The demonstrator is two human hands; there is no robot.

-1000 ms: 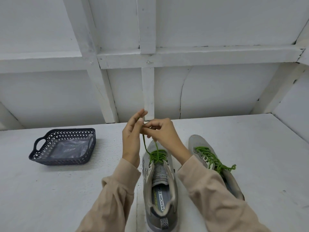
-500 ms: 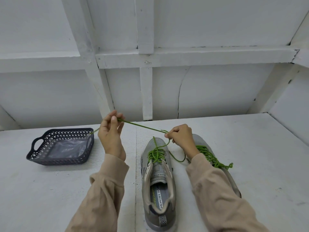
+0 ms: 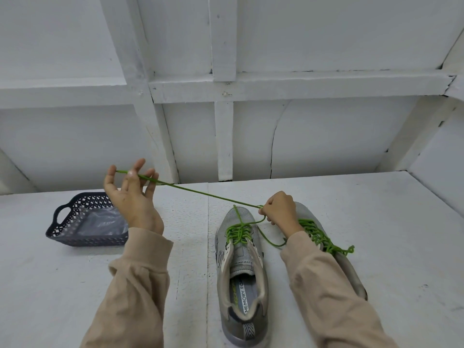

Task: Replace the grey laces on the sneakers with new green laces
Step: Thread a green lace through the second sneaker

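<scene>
A grey sneaker (image 3: 247, 277) stands in front of me, toe away, with a green lace (image 3: 200, 193) threaded through its eyelets. One lace end stretches taut up and left to my left hand (image 3: 133, 197), which is raised with fingers spread and holds the lace tip at its fingertips. My right hand (image 3: 278, 209) is curled over the toe and pinches the same lace; a slack loop hangs below it. The second grey sneaker (image 3: 351, 275) lies to the right, partly hidden by my right arm, laced in green with a tied end.
A dark perforated plastic basket (image 3: 72, 234) with clear plastic inside sits at the left, just behind my left wrist. The white tabletop (image 3: 389, 222) meets a white panelled wall at the back and a side wall on the right.
My hands, together above the toe a second ago, have drawn apart. The left hand has pulled the lace end up and to the left, and its fingers have spread.
</scene>
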